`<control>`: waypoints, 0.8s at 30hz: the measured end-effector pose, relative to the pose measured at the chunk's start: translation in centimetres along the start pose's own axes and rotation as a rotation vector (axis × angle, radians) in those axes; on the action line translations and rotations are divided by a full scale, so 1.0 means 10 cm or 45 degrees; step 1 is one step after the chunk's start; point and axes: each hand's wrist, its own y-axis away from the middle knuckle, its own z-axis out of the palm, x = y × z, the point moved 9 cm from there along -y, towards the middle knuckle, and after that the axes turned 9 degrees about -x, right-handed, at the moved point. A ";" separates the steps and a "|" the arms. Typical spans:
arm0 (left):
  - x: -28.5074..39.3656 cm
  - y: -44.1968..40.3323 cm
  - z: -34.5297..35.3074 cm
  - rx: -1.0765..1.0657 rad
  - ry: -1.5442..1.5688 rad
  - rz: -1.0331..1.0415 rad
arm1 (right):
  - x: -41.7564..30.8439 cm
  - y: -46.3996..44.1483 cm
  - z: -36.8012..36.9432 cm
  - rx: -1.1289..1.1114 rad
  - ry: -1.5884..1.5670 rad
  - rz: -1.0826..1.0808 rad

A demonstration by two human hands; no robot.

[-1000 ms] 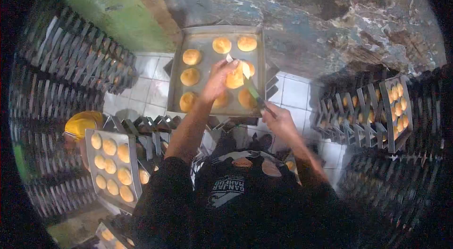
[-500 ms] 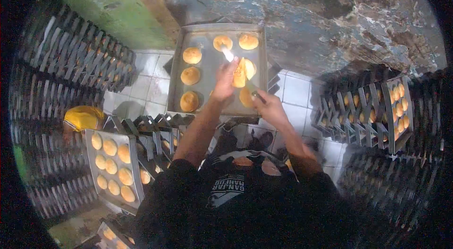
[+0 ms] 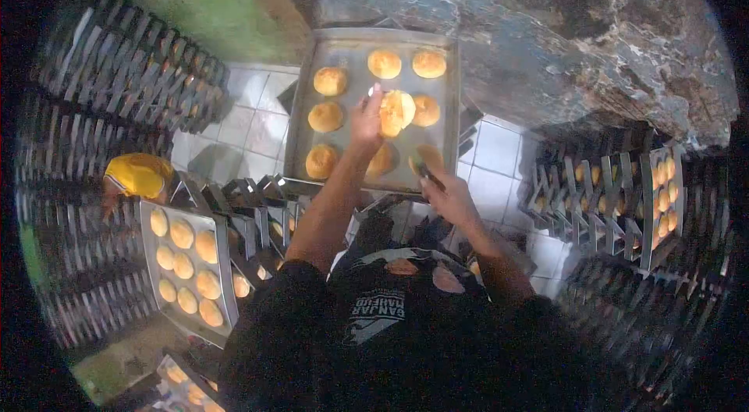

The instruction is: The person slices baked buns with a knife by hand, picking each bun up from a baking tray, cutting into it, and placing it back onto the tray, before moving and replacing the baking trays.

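My left hand (image 3: pixel 367 119) holds a bun (image 3: pixel 395 112) that looks split open, with a pale inner side showing at its right. The bun is above the middle of a metal tray (image 3: pixel 351 45). A small white thing shows near the fingertips, too blurred to name. My right hand (image 3: pixel 446 195) is closed round the handle of a knife (image 3: pixel 421 167) with a greenish part, over a bun at the tray's lower right. Round buns (image 3: pixel 330 81) lie apart on the tray; one below my left hand (image 3: pixel 380 160) is partly hidden.
At the lower left a tray of buns (image 3: pixel 182 235) tops a stack of trays. Another stack with buns (image 3: pixel 665 195) stands at the right. More stacked trays (image 3: pixel 129 72) line the left side. A person in a yellow top (image 3: pixel 139 175) is at the left. A worn wall (image 3: pixel 507 30) rises ahead.
The knife has come away from the bun, down and to the right, with my right hand. The bun in my left hand has turned and shows its pale inner side. The view has shifted slightly.
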 end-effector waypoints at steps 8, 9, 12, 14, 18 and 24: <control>-0.20 0.07 -0.03 0.234 0.359 -0.088 | 0.28 -0.53 0.28 0.180 0.270 -0.243; -0.10 0.07 -0.01 0.189 0.311 -0.085 | 0.15 -0.51 0.26 0.244 0.427 -0.392; -0.25 -0.16 -0.36 0.138 0.230 -0.072 | 0.17 -0.45 0.20 0.110 0.214 -0.196; -0.27 -0.21 -0.43 0.127 0.196 -0.061 | -0.01 -0.31 0.05 0.016 -0.028 0.074; -0.04 -0.19 -0.69 0.374 -0.207 -0.027 | -0.44 -0.04 -0.21 -0.079 -0.435 0.436; -0.08 -0.41 -1.01 0.353 -0.486 -0.063 | -0.37 0.13 -0.39 0.141 -0.545 0.510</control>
